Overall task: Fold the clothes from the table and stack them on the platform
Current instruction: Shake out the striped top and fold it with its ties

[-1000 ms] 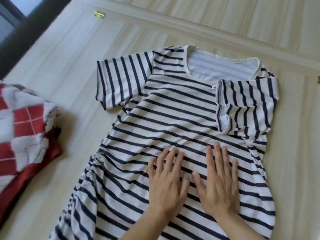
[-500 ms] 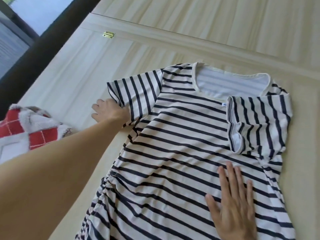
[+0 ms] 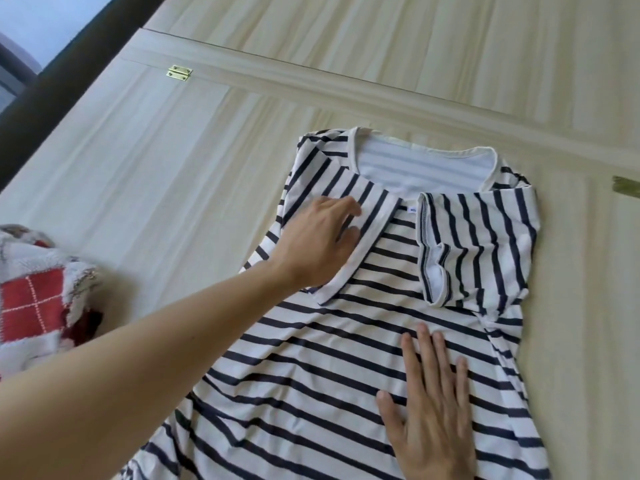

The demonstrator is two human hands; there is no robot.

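Striped shirt (image 3: 311, 358) under left hand (image 3: 318, 244) (fingers relaxed on folded sleeve (image 3: 374, 230)) and flat right hand (image 3: 429, 403).

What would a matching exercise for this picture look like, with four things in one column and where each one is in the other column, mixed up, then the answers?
Column one:
1. left hand
2. right hand
3. red checked cloth
4. brass hinge

Column two:
A. lying flat on the body of the striped shirt
B. at the left edge of the view, off the shirt
C. on the folded-in sleeve
D. at the seam in the wooden surface, beyond the shirt

Pairs: 1-C, 2-A, 3-B, 4-D.
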